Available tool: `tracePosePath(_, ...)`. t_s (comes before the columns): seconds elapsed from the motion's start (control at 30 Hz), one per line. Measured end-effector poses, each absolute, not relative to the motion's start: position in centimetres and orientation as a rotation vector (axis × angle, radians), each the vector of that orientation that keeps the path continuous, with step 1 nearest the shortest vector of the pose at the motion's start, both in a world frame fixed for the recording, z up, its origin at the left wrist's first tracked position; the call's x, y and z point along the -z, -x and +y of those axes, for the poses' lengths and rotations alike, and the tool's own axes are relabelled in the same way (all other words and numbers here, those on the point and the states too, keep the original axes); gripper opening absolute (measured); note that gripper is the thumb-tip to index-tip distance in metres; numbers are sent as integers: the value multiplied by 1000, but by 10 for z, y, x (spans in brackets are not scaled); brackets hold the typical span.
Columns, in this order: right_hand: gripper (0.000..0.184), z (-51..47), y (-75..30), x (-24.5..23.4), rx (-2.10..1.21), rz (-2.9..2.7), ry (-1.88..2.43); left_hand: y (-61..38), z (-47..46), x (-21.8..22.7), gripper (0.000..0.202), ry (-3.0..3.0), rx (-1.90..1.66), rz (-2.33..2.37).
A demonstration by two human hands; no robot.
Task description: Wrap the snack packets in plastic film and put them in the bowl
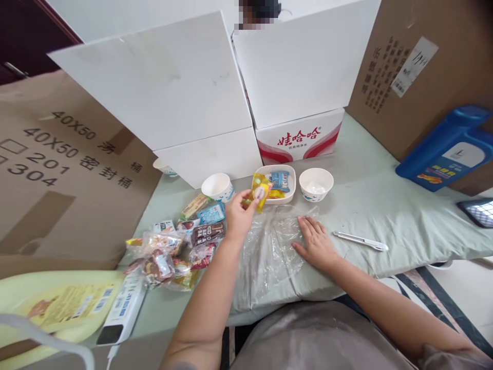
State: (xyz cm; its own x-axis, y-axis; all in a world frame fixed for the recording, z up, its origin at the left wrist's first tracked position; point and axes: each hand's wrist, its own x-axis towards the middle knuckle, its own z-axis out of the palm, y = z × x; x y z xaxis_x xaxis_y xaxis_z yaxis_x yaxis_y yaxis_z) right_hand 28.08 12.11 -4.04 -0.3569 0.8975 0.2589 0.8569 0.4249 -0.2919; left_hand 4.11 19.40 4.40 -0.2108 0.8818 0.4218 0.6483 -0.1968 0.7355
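Note:
Pinched in the fingers of my left hand [239, 215] is a yellow snack packet [261, 192], held just above the near left rim of a white tray [291, 191]. Inside that tray lie a blue snack packet [280, 181] and more yellow wrapping. My right hand [316, 241] lies flat with its fingers spread, on the right side of a clear plastic bag [269, 252] spread over the cloth. To the left of my left arm is a heap of wrapped snacks [164, 254], with a dark brown packet [208, 234] at its right side.
White paper bowls [316, 182] [217, 187] flank the tray. Right of my right hand lies a white utility knife [362, 241]. Boxes [300, 139] wall the back; a blue bottle [449, 149] and phone [477, 211] are at right. A power bank [124, 308] and yellow bottle [57, 308] are at left.

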Motion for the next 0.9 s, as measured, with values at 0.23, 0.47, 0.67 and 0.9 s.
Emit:
tracePosePath(0.23, 61, 121, -280, 34, -173, -2351, 1507, -104, 257, -60, 25, -2082, -1065, 1944)
tracePosePath(0.47, 59, 121, -281, 30, -200, -2368, 1508, -153, 267, -47, 28, -2339, -419, 1800)
tracePosePath(0.67, 58, 120, -282, 28, -211, -2396, 1560, -133, 204, -49, 24, -2544, -715, 1594)
tracePosePath(0.9, 71, 114, -277, 33, -157, -2443, 1699, -66, 144, 14, 47, -2447, -301, 1856)
